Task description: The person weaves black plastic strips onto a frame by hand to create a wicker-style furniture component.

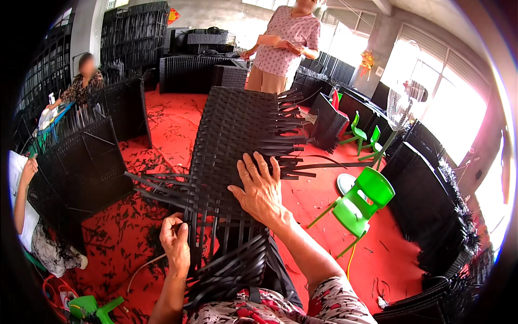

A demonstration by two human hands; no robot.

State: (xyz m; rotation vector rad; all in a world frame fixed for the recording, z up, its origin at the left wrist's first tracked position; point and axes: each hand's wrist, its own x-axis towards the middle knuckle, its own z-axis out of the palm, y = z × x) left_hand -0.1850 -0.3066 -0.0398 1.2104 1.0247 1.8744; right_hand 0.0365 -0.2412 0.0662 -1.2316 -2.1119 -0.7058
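The long black panel of woven flat plastic strips [237,146] lay stretched away from the person across their lap, its near end resting against the knees so both hands could reach the unfinished edge, where loose strip ends [226,264] fanned out unwoven. The right hand [261,189] lay palm down on the finished weave, fingers [253,167] spread wide and flat, pinching nothing; it appeared to press the panel down and keep the rows from shifting. The left hand [175,240] sat at the near left corner, its fingers curled tight around one upright black strip [191,237], thumb closed against it, seemingly to draw it taut through the crossing rows. More loose ends [297,146] stuck out along the panel's right side. Trimmed black offcuts [118,232] littered the red floor [324,194], and a green plastic child's chair [359,202] stood just beside the person's right
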